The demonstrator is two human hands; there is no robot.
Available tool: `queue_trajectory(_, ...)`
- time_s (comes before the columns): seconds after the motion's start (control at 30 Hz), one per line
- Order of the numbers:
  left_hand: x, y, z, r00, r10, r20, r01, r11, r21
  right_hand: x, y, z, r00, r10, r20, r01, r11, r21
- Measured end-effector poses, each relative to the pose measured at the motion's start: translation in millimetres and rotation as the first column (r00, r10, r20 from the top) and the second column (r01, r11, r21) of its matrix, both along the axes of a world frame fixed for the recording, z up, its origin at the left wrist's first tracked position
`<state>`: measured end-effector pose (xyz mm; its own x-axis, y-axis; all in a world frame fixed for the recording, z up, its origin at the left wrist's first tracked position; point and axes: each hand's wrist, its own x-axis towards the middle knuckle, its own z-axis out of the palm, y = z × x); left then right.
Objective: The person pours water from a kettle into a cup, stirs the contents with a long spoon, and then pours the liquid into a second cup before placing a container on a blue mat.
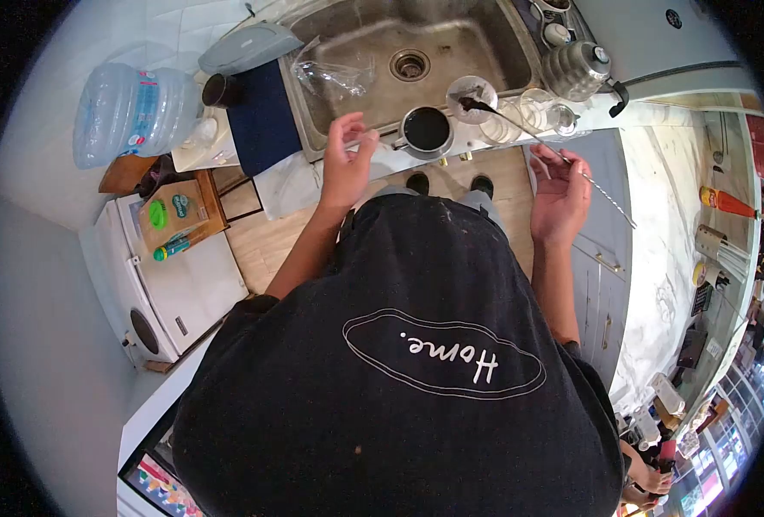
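My right hand [561, 194] is closed around a long bar spoon [602, 194] with a twisted handle. The spoon's dark-coated end reaches over a clear cup [471, 90] at the sink's near edge. Just left of that cup stands a mug [427, 132] with black liquid inside, its handle pointing left. My left hand [347, 164] hovers beside this handle, fingers apart and holding nothing. Several clear glasses [537, 108] are grouped to the right of the cup, under the spoon's shaft.
Behind the cups is a metal sink [451, 43] with a clear plastic bag [335, 73] in it. A metal kettle [576, 71] stands at its right. A dark blue cloth [266, 116] and a large water bottle [141, 114] lie left. Another person's hand [655, 480] shows at lower right.
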<state>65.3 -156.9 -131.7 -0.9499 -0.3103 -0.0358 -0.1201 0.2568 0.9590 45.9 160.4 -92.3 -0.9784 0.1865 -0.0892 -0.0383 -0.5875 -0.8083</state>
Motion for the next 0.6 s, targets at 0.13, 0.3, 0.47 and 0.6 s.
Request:
queue_trajectory(0.13, -3.4, 19.0, 21.4, 0.988, 0.149, -0.034, -0.150, 0.988, -0.035, -16.8, 49.9, 8.0, 0.999, -0.049, 0.012, 0.049, 0.998, 0.026)
queue_trajectory(0.3, -9.8, 61.1, 57.2, 0.964, 0.246, -0.096, -0.254, 0.964, -0.080, -42.5, 117.3, 6.9, 0.994, -0.091, 0.059, 0.082, 0.988, 0.132)
queue_trajectory(0.47, -18.5, 112.9, 80.8, 0.953, 0.245, -0.177, -0.256, 0.966, -0.038, -65.4, 173.5, -20.7, 0.991, -0.076, 0.111, 0.056, 0.983, 0.174)
queue_trajectory(0.6, -25.0, 150.8, 85.1, 0.924, 0.254, -0.285, -0.262, 0.965, 0.010, -76.3, 197.2, -41.6, 0.982, -0.075, 0.176, 0.047, 0.987, 0.155)
